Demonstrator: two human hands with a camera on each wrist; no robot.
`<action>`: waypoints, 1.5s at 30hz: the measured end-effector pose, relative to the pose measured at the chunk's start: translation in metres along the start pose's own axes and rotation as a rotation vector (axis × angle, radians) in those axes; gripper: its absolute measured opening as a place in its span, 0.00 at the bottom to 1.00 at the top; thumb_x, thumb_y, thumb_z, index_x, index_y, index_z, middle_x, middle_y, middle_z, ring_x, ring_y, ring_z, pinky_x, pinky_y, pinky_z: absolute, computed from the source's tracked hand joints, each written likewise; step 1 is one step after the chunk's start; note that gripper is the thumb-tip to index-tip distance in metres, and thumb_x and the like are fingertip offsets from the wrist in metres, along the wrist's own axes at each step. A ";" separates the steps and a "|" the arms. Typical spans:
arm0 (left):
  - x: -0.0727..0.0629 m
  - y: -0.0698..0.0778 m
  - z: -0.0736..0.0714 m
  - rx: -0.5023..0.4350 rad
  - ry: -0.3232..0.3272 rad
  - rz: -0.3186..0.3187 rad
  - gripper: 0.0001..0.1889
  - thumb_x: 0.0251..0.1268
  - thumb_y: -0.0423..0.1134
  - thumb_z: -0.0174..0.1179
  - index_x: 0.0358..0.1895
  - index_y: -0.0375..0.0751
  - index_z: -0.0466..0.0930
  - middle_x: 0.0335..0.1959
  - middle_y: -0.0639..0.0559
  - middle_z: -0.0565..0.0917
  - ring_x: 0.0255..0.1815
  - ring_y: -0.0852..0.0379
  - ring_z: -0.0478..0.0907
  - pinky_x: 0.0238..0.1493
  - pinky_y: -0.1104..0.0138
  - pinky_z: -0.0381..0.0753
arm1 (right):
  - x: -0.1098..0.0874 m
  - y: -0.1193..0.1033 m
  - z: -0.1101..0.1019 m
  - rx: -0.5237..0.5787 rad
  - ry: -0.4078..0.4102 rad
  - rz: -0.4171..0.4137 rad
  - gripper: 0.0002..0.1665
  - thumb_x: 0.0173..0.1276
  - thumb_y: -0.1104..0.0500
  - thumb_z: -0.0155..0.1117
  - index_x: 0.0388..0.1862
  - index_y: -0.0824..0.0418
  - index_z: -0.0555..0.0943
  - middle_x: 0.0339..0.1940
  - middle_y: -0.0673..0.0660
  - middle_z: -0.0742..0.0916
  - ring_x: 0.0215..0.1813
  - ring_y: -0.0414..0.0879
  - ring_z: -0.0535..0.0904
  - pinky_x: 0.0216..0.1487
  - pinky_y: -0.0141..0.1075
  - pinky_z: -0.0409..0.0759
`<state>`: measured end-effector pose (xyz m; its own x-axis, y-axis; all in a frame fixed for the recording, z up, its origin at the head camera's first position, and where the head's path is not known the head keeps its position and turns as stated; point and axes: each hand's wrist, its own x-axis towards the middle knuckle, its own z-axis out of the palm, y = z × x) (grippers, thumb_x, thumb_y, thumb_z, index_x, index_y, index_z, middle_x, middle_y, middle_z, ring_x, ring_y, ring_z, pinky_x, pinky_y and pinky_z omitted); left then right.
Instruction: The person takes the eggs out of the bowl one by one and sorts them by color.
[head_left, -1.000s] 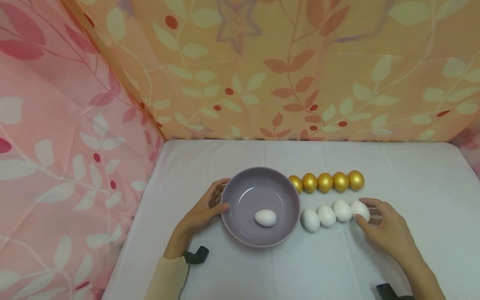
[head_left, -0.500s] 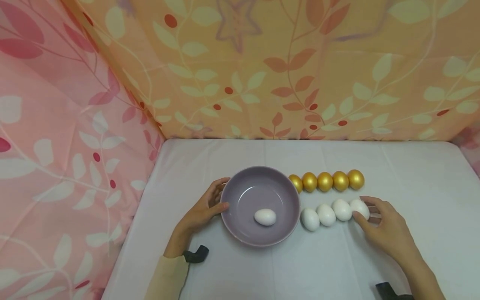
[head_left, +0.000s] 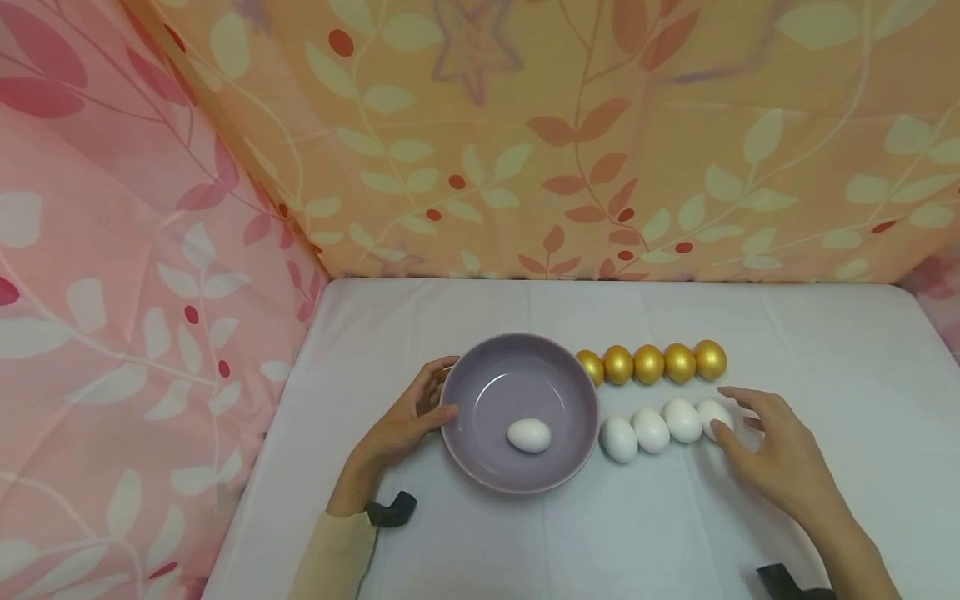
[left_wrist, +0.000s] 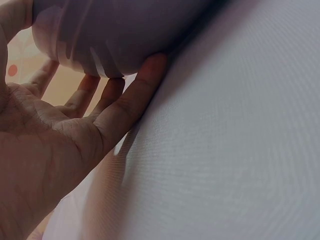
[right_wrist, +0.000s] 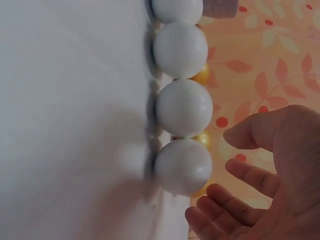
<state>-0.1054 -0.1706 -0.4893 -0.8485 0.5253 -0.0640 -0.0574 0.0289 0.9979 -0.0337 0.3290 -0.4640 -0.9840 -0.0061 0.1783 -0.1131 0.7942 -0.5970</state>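
A purple bowl (head_left: 525,479) stands on the table with one white egg (head_left: 529,435) lying inside. My left hand (head_left: 408,421) grips its left side, thumb over the rim and fingers against the outer wall; the left wrist view shows the fingertips touching the bowl (left_wrist: 115,35) low down. To the right of the bowl runs a row of several white eggs (head_left: 651,430). At that row's right end, my right hand (head_left: 776,446) hovers by the last white egg (right_wrist: 183,166). Its fingers are spread, and a gap to the egg shows in the right wrist view.
Behind the white row lies a row of several gold eggs (head_left: 649,364), its left end partly hidden by the bowl. A white cloth (head_left: 465,550) covers the table. Patterned curtains (head_left: 480,167) rise at the back and left.
My right hand has loosened from around the last white egg, its fingers spreading and drawing slightly off to the right. The left hand and bowl stay in place.
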 end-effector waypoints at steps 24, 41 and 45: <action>-0.002 0.002 -0.001 0.012 0.017 -0.016 0.38 0.75 0.34 0.65 0.82 0.54 0.57 0.79 0.42 0.67 0.81 0.44 0.65 0.71 0.71 0.72 | 0.044 -0.095 0.006 -0.009 -0.150 -0.347 0.30 0.66 0.61 0.77 0.67 0.55 0.80 0.64 0.54 0.83 0.65 0.54 0.79 0.57 0.58 0.82; 0.002 0.002 0.001 0.012 0.011 -0.015 0.38 0.75 0.34 0.64 0.82 0.52 0.56 0.79 0.41 0.67 0.83 0.42 0.63 0.73 0.70 0.70 | 0.071 -0.136 0.040 0.055 -0.330 -0.529 0.25 0.70 0.58 0.74 0.65 0.53 0.82 0.62 0.51 0.85 0.63 0.48 0.83 0.59 0.48 0.85; 0.002 0.003 0.001 0.014 0.013 -0.017 0.38 0.75 0.33 0.64 0.82 0.53 0.57 0.79 0.42 0.67 0.83 0.43 0.63 0.73 0.71 0.70 | 0.076 -0.145 0.045 0.057 -0.393 -0.562 0.24 0.71 0.57 0.73 0.65 0.51 0.82 0.60 0.49 0.85 0.62 0.45 0.83 0.61 0.46 0.85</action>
<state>-0.1070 -0.1687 -0.4864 -0.8542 0.5136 -0.0811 -0.0647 0.0497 0.9967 -0.0986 0.1859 -0.3992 -0.7494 -0.6365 0.1823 -0.6176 0.5729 -0.5388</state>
